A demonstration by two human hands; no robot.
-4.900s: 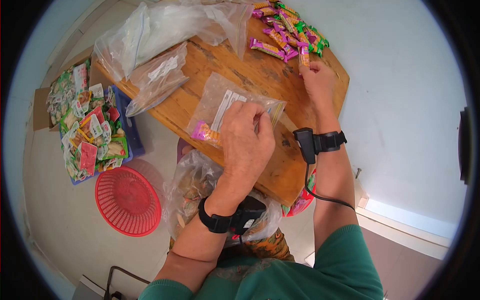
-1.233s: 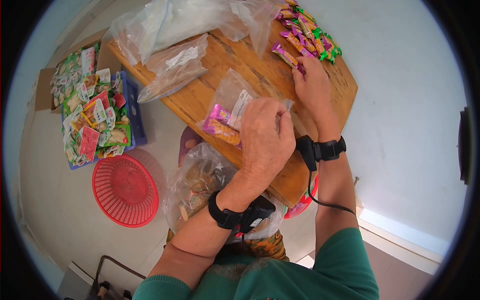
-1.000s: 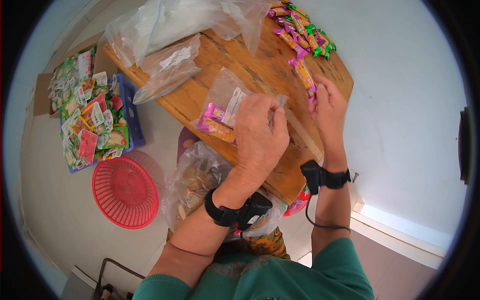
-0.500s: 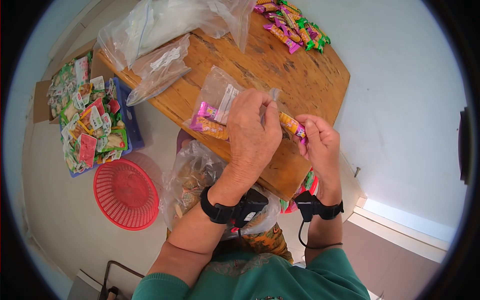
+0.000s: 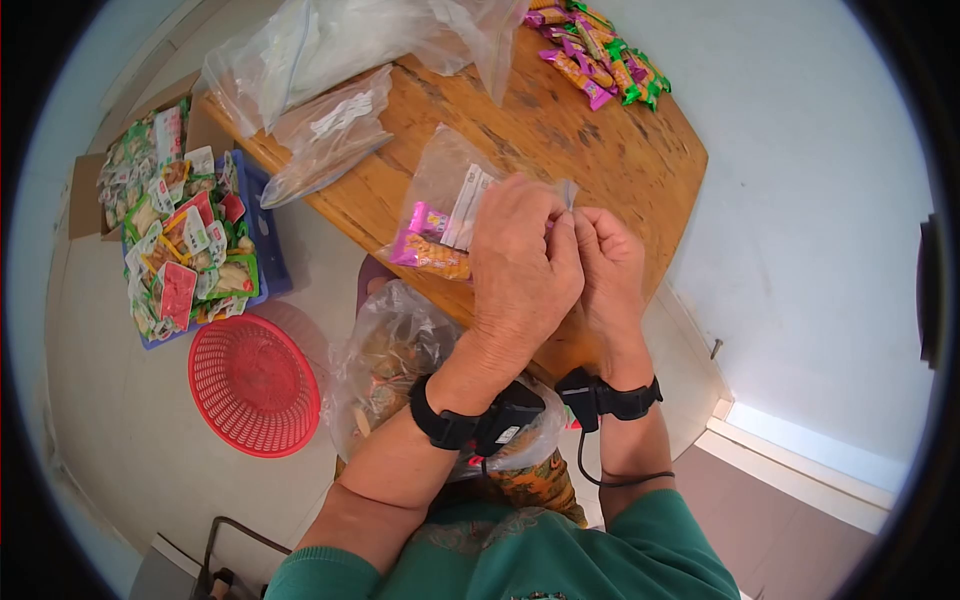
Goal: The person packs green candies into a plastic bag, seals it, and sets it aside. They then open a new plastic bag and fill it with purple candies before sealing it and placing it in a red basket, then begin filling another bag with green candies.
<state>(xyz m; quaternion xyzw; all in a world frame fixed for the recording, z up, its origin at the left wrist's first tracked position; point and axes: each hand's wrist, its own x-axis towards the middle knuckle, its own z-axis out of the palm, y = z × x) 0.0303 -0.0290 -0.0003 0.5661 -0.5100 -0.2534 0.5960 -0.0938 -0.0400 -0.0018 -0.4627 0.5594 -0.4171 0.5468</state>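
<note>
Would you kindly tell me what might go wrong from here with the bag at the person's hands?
The small clear bag lies by the table's near edge, so it might slide off if the left hand loosens. With the right hand also crowding the bag's mouth, the thin plastic could snag or crumple. The pile of snack packets sits near the far edge, so a knock might spill some.

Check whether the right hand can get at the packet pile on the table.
Probably yes: bare tabletop lies between the right hand and the packet pile, though that hand is busy at the mouth of the plastic bag, beside the left hand.
</note>
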